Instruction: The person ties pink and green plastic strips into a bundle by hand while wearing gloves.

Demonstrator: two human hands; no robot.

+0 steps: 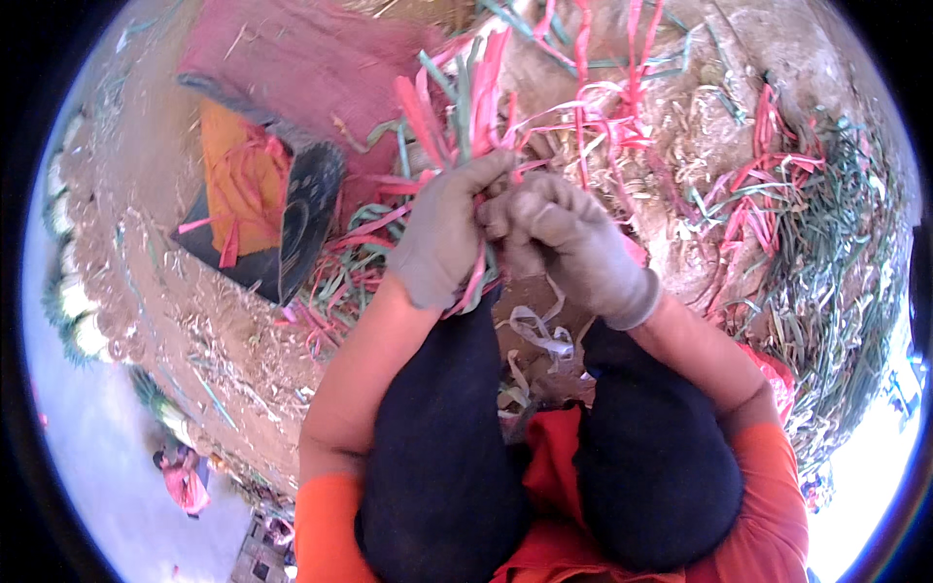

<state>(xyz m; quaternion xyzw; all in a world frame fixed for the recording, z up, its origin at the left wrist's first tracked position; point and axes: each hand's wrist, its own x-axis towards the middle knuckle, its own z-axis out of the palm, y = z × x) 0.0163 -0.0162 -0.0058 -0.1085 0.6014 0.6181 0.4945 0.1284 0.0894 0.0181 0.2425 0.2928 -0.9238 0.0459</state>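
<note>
In front of my knees, my left hand (434, 231), in a grey-beige work glove, is closed around a bunch of pink and green strips (483, 97). The strips fan upward out of the grip, and a few ends hang below it. My right hand (581, 255), gloved the same way, meets the left one with its fingers curled in a pinch. What lies between those fingers is hidden. Thin pink strips (584, 117) trail over the ground just beyond the hands. A loose pile of pink and green strips (355, 257) lies beside my left wrist.
A dark open container (309, 219) with orange cloth (236, 189) lies left, by a reddish sheet (301, 49). Green leaves (826, 243) heap at right, with pink strips (763, 199) on them. White-and-green vegetable bundles (87, 330) line the far left. Another person (183, 481) is lower left.
</note>
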